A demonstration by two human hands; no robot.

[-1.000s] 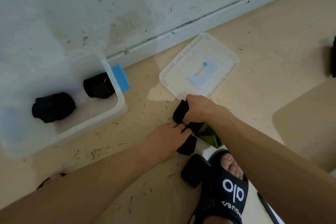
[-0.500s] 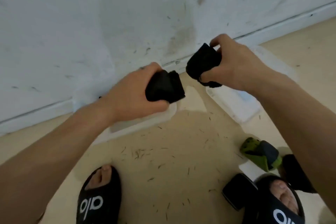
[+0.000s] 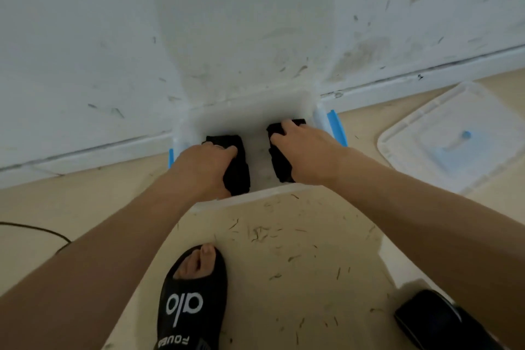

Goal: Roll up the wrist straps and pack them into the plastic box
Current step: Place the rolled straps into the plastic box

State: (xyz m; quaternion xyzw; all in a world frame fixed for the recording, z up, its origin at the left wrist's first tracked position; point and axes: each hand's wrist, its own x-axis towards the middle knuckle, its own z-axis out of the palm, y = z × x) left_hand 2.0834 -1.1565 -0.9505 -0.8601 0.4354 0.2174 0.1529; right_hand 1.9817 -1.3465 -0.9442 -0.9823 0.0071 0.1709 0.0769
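wrist straps [image 3: 237,167] (two black rolls) inside plastic box [image 3: 250,193] | left hand [image 3: 204,165], right hand [image 3: 304,148] each grip one

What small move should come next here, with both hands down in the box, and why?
Probably let go and lift both hands out. The left hand holds one rolled black wrist strap and the right hand holds another rolled black strap, both already low inside the translucent plastic box with blue latches, side by side and apart. The flat translucent lid lies on the floor to the right.
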